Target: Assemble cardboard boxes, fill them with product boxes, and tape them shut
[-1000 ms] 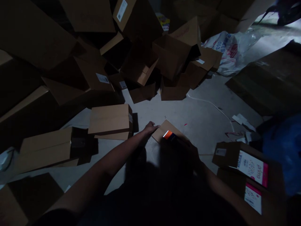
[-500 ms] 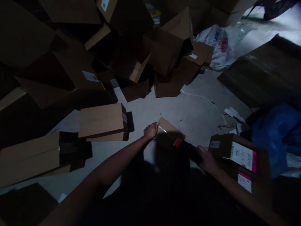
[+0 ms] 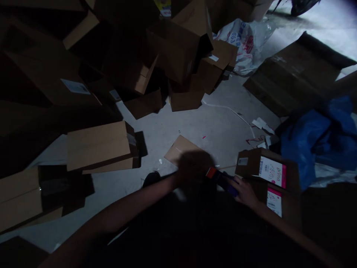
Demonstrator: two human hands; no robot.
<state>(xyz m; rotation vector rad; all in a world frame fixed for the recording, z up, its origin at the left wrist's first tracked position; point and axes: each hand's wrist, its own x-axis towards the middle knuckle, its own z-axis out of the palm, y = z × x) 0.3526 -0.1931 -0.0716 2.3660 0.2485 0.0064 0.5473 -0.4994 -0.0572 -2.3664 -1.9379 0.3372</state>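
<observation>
A small cardboard box (image 3: pixel 180 146) lies before me on the floor, its near part in deep shadow. My left hand (image 3: pixel 186 176) is at the box's near side, too dark for its fingers to show. In my right hand (image 3: pixel 245 191) is a tape dispenser (image 3: pixel 226 183), dark with a red front end, its fingers closed round the handle. The dispenser's red end points left toward the box. Whether it touches the cardboard is hidden in the dark.
Two long closed cartons, one nearer (image 3: pixel 19 197) and one farther (image 3: pixel 97 147), lie left. Open boxes (image 3: pixel 173 48) are heaped at the back. On the right are labelled cartons (image 3: pixel 251 163), a blue plastic sheet (image 3: pixel 309 137) and a large flattened carton (image 3: pixel 290 74).
My left hand has drawn back from the box's far left edge into the shadow nearer me. The dispenser's handle has come into better light. The whole view has shifted.
</observation>
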